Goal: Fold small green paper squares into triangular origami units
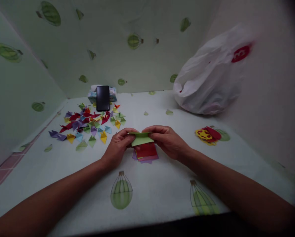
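Note:
A green sheet of paper (pixel 142 140), folded along its upper edge, is held up between my two hands. My left hand (pixel 120 144) pinches its left end between thumb and fingers. At the other end, my right hand (pixel 166 140) grips the paper the same way. Just below the green paper lies a small stack of coloured paper (pixel 147 151), red on top with pink, yellow and purple edges sticking out. Many small folded paper pieces (pixel 83 123) in red, purple, yellow, green and blue are heaped to the left of my left hand.
A dark phone (pixel 103 98) leans against a tissue packet (pixel 92 96) behind the folded pieces. At the back right stands a bulky white plastic bag (pixel 209 75). Yellow and red cut-out shapes (pixel 208 135) lie on the right of the balloon-patterned tablecloth (pixel 88 194).

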Tool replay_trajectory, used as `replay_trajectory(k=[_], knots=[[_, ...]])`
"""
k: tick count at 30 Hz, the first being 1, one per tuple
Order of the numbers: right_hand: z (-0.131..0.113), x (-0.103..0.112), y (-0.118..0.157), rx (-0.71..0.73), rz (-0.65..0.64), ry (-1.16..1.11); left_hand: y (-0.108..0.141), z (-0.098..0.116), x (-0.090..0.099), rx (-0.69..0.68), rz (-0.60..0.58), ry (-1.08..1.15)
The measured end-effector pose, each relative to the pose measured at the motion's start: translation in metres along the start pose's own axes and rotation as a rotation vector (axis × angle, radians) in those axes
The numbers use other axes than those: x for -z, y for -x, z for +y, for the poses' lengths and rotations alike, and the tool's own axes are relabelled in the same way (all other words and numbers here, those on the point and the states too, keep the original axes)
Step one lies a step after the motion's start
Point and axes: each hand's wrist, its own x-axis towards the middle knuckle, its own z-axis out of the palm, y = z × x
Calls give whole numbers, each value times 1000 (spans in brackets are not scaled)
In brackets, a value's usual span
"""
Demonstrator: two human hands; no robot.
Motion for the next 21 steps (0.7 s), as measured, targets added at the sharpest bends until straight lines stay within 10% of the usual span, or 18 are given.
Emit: replay_trajectory(k=[21], knots=[[-2,1,3,-67,-34,-204,3,8,0,-2,-83,148]])
